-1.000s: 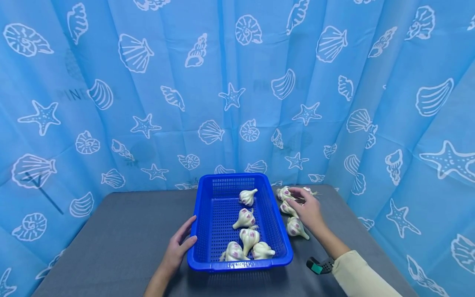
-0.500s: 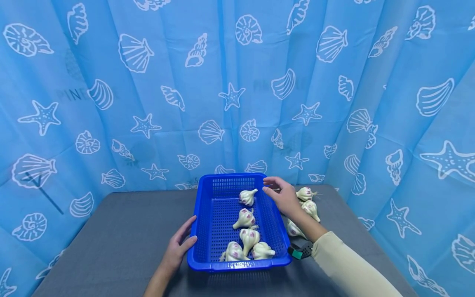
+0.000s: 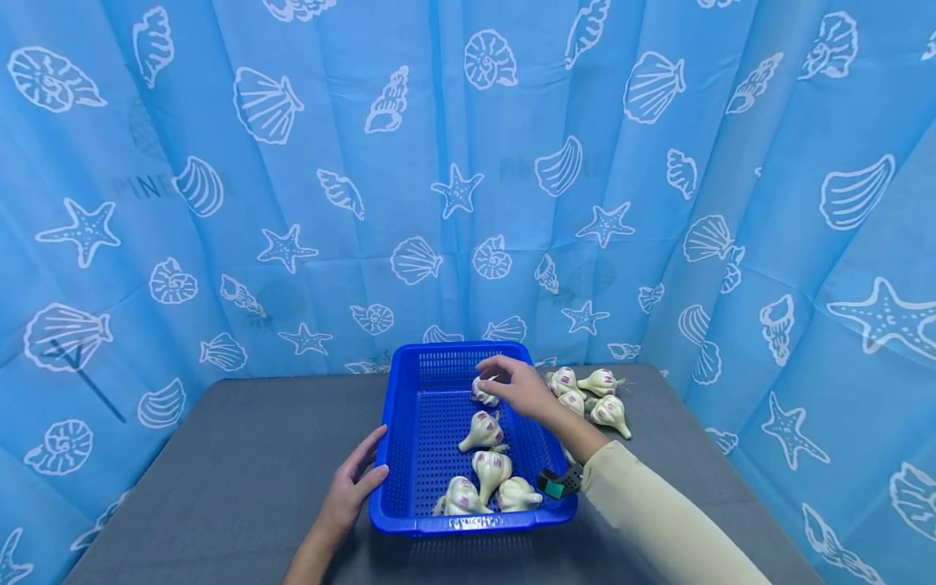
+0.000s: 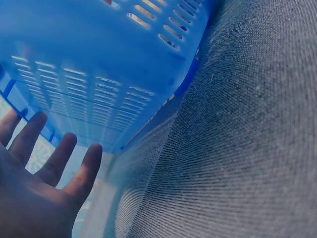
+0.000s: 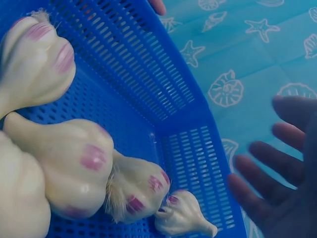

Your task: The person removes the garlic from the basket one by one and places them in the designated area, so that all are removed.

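A blue perforated plastic basket (image 3: 400,431) holds several garlic bulbs, pale with purple patches. My left hand (image 3: 349,479) rests against its left side near the rim; in the left wrist view its fingers (image 4: 62,156) are straight beside the basket's wall. Over the basket's far right part reaches my right hand (image 3: 517,387), fingers extended and partly covering the farthest garlic bulb (image 3: 481,396). The right wrist view shows that hand's fingers spread with nothing between them, apart from this small-looking bulb (image 5: 183,215). Nearer bulbs, such as one garlic bulb (image 3: 491,467), lie toward the basket's front.
More garlic bulbs (image 3: 608,413) lie piled on the grey table (image 3: 263,455) to the right of the basket. The right forearm hides part of that side. A blue shell-print curtain (image 3: 453,268) hangs behind and at both sides. The right wrist carries a black band (image 3: 559,482).
My right hand has moved left from the garlic pile on the table, across the basket's right rim, to above the far bulb inside. The left hand and basket have stayed put.
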`<state>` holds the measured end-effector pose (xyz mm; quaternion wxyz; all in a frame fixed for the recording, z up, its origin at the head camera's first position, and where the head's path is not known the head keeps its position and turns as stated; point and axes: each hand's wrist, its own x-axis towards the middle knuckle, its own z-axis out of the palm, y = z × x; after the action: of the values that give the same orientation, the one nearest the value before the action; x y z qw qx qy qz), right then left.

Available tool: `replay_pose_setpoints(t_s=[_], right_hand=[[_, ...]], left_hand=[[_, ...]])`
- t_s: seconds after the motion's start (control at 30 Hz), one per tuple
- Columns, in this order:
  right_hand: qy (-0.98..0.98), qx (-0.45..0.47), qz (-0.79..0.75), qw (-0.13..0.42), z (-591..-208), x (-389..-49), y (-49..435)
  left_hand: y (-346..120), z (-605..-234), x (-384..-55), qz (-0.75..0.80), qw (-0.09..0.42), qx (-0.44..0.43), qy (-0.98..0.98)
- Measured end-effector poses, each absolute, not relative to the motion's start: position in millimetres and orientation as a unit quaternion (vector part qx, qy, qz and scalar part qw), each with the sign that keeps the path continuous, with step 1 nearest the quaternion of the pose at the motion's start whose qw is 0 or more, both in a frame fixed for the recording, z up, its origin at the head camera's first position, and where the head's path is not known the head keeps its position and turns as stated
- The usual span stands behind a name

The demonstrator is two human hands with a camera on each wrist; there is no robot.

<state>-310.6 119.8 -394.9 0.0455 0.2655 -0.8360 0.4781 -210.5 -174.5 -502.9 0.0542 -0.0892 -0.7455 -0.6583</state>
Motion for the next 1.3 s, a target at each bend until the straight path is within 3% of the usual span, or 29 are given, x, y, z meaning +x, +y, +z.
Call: replay_pose_setpoints(t_s=[0.47,0.87,1.3], right_hand=[[-0.820,0.303,0.444,-0.196,-400.0,-309.3,95.2],[-0.806,0.295,0.408,-0.312,-406.6,-301.4,74.2],[-0.805,0.331,0.310,-0.383,-414.2,-297.3,65.3]], left_hand=[[-174.3,-502.7,-210.4,-0.663,0.053,-0.093,-0.741],[-174.8,-502.0,-210.0,-0.660,0.052,-0.092,-0.743],[-175.3,-503.1,-210.8,-0.661,0.049,-0.095,-0.743]])
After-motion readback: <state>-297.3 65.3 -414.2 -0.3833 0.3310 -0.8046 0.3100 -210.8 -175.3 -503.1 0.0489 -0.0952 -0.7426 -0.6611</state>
